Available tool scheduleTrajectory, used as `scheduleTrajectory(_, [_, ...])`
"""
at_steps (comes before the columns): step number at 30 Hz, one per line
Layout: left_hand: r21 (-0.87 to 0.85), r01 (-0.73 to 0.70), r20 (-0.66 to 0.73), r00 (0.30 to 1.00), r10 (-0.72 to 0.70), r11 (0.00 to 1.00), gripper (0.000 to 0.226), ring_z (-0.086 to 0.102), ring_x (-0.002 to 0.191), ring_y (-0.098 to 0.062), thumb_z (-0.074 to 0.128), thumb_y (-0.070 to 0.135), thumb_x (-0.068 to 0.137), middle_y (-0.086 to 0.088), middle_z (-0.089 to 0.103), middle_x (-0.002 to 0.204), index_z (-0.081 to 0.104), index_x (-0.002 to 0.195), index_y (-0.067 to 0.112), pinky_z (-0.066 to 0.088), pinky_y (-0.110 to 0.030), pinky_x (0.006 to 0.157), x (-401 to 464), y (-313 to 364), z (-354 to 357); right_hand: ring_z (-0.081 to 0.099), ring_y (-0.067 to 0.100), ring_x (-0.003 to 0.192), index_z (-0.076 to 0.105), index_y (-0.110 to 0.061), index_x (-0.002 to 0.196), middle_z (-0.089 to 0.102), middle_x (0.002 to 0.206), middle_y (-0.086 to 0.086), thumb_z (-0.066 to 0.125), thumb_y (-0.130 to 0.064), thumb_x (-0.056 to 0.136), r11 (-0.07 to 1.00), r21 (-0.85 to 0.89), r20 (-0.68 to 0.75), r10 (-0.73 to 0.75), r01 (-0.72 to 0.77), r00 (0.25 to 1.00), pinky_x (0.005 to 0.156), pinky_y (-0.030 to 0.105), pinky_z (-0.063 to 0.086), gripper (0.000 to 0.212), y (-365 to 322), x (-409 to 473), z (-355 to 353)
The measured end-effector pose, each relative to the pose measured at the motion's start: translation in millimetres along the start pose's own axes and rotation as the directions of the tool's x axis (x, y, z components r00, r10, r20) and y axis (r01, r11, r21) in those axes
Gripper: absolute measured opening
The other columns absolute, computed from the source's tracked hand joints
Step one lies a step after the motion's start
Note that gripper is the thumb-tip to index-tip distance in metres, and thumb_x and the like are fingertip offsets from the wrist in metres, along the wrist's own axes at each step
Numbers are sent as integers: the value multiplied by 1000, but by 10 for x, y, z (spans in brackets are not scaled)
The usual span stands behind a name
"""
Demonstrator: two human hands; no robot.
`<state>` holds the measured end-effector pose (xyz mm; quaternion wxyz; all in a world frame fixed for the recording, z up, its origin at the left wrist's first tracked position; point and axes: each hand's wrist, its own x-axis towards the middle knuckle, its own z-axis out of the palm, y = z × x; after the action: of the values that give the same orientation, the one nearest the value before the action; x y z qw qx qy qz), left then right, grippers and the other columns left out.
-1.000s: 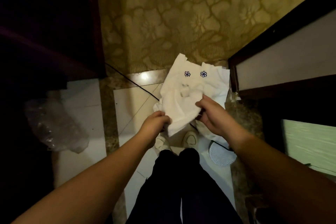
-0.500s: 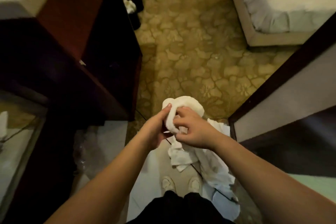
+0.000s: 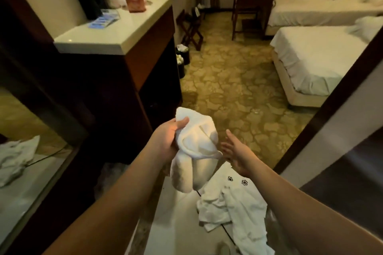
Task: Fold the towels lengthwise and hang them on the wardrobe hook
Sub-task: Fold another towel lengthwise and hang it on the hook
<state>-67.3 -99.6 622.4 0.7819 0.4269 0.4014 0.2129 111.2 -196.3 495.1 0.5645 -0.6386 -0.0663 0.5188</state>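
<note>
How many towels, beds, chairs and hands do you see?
Towels: 2, one held, one on the floor
Beds: 2, near, far
Chairs: 1
Hands: 2, left, right
Total: 7

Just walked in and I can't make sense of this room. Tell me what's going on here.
A person is standing at the edge of a hotel bedroom sorting towels. The left hand grips a bunched white towel, which hangs down in a loose fold, held up in the air. The right hand is open beside it, fingers spread, holding nothing. More white linen with dark logos lies crumpled on the tiled floor below. No hook is in view, and nothing is hung yet.
</note>
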Motion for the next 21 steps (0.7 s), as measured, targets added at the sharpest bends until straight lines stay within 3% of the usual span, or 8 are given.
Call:
scheduleTrajectory(2, [-20,-35,19,999,35,999,26,70,98,-29,59,16,95,-18,72,109,63,119,5,58,-40,83,-301,39,-139,55,12,65,63,-19,98,61,82,0,52,-69,87,995,43,136,83,-90,987,72,30,44,52,97,-158,112])
scheduleTrajectory(4, [-26,-71,12,997,71,997,24,71,97,-28,61,17,94,-18,72,107,64,116,7,57,-40,88,-634,47,-270,47,12,56,64,-19,79,53,68,-2,48,-74,85,989,-33,229,145,-141,963,62,28,34,58,191,-404,283])
scheduleTrajectory(7, [-1,-125,5,992,125,992,14,72,65,-14,53,19,98,-6,74,72,64,99,11,57,-25,59,-1157,7,-473,55,12,66,63,-22,58,56,64,-5,41,-73,91,987,-77,271,159,-144,949,69,30,37,64,401,-763,602])
scheduleTrajectory(9, [38,-146,0,989,146,988,17,69,54,-10,49,22,99,-1,71,59,63,96,12,53,-23,51,-1532,-43,-623,62,12,79,76,-20,86,71,80,-1,44,-63,96,994,-35,253,106,-100,962,72,30,41,54,551,-1007,838])
scheduleTrajectory(11, [99,-186,-22,982,189,977,14,68,52,-7,51,22,99,3,70,57,63,100,14,53,-24,53,-1879,-109,-829,63,16,93,70,-15,111,72,102,4,56,-47,96,999,35,176,29,-36,984,77,29,46,38,669,-1314,1083])
scheduleTrajectory(16, [215,-201,-65,973,220,956,13,72,79,-13,53,18,100,-2,76,90,64,107,18,56,-24,67,-2661,-370,-1392,67,22,91,66,-13,111,71,101,9,60,-33,98,952,-57,81,-295,299,952,80,38,56,24,675,-1997,1463])
scheduleTrajectory(19, [319,-157,-69,980,188,935,12,72,71,-6,57,16,98,6,77,80,68,99,19,53,-18,57,-3107,-568,-1587,69,32,99,70,-23,99,72,102,9,62,-41,94,840,-245,212,-440,483,873,90,51,56,20,541,-2461,1656])
scheduleTrajectory(21, [377,-90,-113,983,142,922,11,72,72,-5,60,17,96,5,77,85,71,100,20,52,-21,60,-3394,-713,-1670,69,25,90,72,-27,92,72,94,4,65,-52,85,745,-326,321,-491,581,810,85,48,57,27,494,-2734,1787])
